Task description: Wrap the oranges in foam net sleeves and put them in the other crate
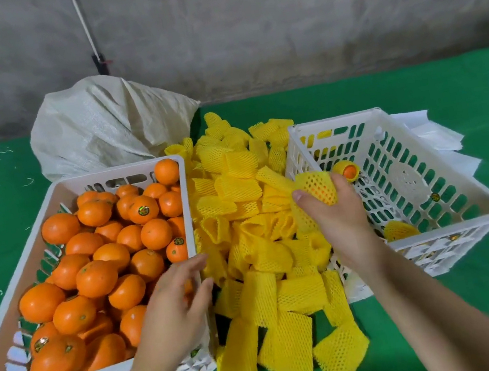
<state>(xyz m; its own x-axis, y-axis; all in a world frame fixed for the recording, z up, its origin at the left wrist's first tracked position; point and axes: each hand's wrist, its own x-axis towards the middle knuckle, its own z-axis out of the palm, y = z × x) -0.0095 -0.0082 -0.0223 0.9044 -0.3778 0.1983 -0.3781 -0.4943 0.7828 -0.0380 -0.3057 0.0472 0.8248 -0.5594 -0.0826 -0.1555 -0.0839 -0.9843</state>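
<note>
Right hand [329, 212] clamps a sleeved orange [317, 187] at frame centre-right; the receiving crate [410, 241] lies immediately right. Left hand [173, 309], fingers apart, hovers lower left.

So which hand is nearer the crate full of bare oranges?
Left. The left hand hangs over the near right corner of the full crate. The right hand grips a sleeved orange beyond the sleeve pile, beside the other crate.
</note>
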